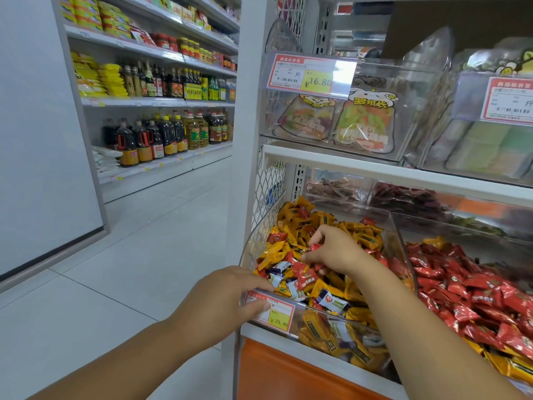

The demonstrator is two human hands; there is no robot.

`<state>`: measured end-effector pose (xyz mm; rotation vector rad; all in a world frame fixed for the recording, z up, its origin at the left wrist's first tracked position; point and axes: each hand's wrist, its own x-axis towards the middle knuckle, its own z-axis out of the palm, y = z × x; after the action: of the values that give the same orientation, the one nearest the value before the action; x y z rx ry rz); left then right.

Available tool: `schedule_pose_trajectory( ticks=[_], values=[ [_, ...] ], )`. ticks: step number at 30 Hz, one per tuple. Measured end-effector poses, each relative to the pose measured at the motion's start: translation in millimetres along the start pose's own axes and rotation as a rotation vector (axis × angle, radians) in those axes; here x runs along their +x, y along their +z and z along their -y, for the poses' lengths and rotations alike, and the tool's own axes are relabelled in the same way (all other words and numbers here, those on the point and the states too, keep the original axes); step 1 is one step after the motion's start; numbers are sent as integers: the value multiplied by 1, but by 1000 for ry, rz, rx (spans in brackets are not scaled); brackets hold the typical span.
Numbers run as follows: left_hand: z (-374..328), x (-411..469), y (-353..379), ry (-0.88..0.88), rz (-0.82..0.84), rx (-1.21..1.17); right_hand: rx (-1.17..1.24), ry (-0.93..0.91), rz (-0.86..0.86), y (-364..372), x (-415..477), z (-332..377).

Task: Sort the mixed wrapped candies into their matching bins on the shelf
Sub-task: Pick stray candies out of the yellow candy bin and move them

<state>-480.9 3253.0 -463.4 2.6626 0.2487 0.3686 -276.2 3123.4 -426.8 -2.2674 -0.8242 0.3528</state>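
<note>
We list, at the upper left of the frame, a grocery shelving run [155, 103] carrying yellow packets [112, 79], red-lidded jars [165, 41], dark sauce bottles [144, 142] and golden oil bottles [196, 131]. At far left we log a pale wall panel [43, 140]; below centre-left, a grey tiled floor [129, 241]. At upper right we record two cartoon-printed snack pouches [364, 122], a price tag [308, 73] reading 16.80, and pale green packs [487, 145]. At bottom centre, an orange base panel [288, 373].
</note>
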Motion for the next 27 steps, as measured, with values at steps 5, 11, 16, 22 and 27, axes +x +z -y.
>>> schedule_pose_trajectory(
  ticks=[5, 11, 16, 22, 27],
  values=[
    [1, 0, 0, 6, -3, 14, 133, -22, -25, -10, -6, 5],
    [0, 1, 0, 0, 0, 12, 55, -67, 12, -21, -22, 10],
    [-2, 0, 0, 3, -1, 18, -79, -150, 13, -4, -24, 18],
    [-2, 0, 0, 3, -1, 27, -326, -156, 94, 28, -15, 14],
    [-1, -1, 0, 5, -4, 5, -312, -156, 64, 29, -12, 12]
  ],
)
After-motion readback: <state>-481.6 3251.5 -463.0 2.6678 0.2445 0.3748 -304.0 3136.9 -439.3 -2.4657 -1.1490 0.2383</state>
